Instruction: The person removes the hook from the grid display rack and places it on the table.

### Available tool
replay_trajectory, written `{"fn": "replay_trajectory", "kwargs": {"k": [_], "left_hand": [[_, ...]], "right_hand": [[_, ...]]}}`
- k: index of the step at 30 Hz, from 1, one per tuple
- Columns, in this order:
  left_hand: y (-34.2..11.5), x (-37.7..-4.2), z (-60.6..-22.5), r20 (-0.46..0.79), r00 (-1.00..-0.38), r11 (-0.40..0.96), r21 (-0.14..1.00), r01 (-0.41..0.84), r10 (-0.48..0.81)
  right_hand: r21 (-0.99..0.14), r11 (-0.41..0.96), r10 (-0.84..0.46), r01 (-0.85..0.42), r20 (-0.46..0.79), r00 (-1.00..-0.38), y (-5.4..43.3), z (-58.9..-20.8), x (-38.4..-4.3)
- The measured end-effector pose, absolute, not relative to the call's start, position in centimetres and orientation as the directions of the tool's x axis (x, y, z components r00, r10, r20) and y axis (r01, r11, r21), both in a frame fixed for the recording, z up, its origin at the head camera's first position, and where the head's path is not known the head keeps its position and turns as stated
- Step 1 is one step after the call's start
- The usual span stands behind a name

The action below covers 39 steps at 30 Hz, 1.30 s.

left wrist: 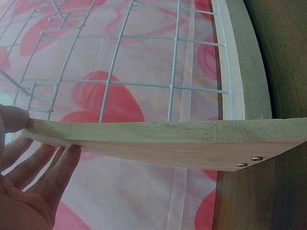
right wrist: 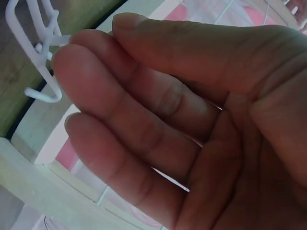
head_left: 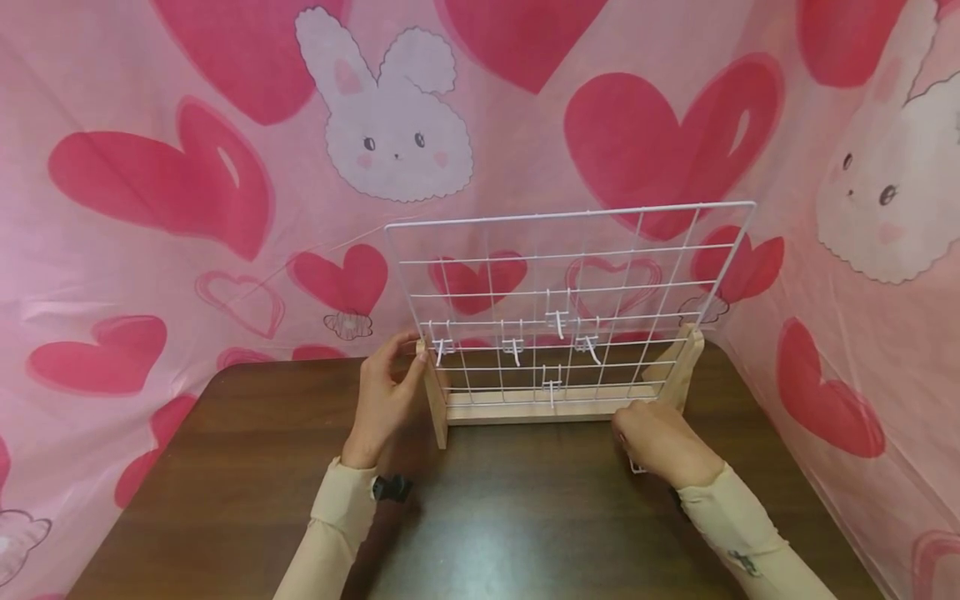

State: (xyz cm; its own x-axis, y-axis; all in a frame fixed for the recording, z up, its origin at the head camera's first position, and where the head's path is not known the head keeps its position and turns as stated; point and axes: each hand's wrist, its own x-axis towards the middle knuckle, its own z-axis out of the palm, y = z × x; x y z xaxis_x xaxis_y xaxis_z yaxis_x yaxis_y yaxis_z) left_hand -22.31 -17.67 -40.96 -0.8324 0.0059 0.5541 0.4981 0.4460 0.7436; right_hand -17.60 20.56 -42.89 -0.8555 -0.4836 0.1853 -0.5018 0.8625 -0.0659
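White grid (head_left: 492, 292), pink heart-print cloth (head_left: 517, 150)

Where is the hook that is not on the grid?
In the right wrist view, the white hook is upper left, beside the fingertips of the right hand; in the head view, below that hand.

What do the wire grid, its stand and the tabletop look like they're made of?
Wire grid: probably metal, with a smooth, white, coated-looking finish on thin, straight rods. Stand: pale wood, apparently unvarnished, with faint grain and a matte surface. Tabletop: dark brown wood or laminate, with grain-like streaks and a soft sheen.
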Motion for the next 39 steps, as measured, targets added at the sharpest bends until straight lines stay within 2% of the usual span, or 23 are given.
{"fn": "replay_trajectory", "kwargs": {"k": [17,25,39], "left_hand": [[-17.7,-22.3,-41.1,0.566,-0.824,0.449,0.735,0.507,0.004],[-17.7,-22.3,-41.1,0.564,-0.825,0.446,0.737,0.508,0.007],[-17.6,-22.2,-41.0,0.555,-0.832,0.441,0.745,0.5,0.005]], "right_hand": [[-0.061,0.873,-0.469,-0.485,0.174,-0.866,19.6,-43.8,-17.7],[-0.058,0.885,-0.453,-0.462,0.119,-0.883,19.1,-44.6,-17.7],[0.007,0.874,-0.479,-0.485,0.171,-0.861,18.9,-45.9,-17.9]]}}
